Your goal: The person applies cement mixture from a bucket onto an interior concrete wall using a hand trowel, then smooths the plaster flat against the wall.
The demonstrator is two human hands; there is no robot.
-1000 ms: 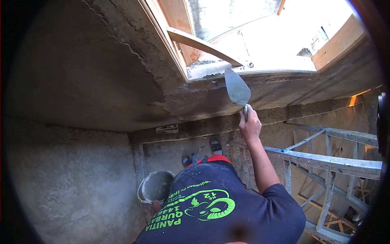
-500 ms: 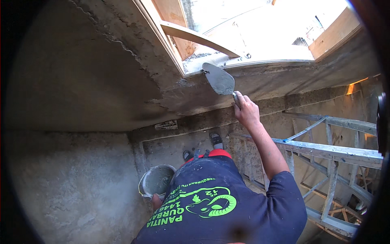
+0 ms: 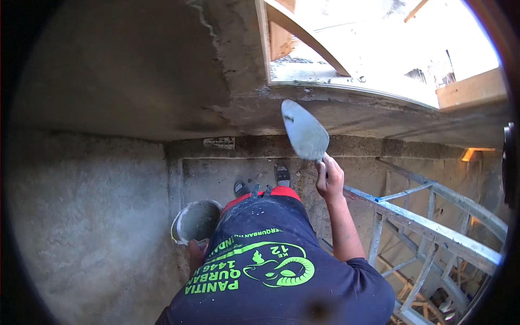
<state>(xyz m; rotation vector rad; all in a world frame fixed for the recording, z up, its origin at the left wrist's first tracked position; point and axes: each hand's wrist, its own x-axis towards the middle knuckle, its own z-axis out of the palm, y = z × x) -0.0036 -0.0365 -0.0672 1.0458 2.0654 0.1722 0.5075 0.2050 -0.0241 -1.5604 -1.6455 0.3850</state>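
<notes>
Holding a trowel (image 3: 306, 132) by the handle in the right grip (image 3: 331, 179), below the window frame (image 3: 352, 88); likely light, stiff, best grasped there. With left grip (image 3: 195, 253) at bucket (image 3: 185, 215) rim, cannot tell how closed.

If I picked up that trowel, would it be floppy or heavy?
The trowel is probably stiff: its flat blade juts from the right hand without drooping. Likely light too: one hand holds it. It might feel front-heavy, with that wide blade beyond the grip.
</notes>
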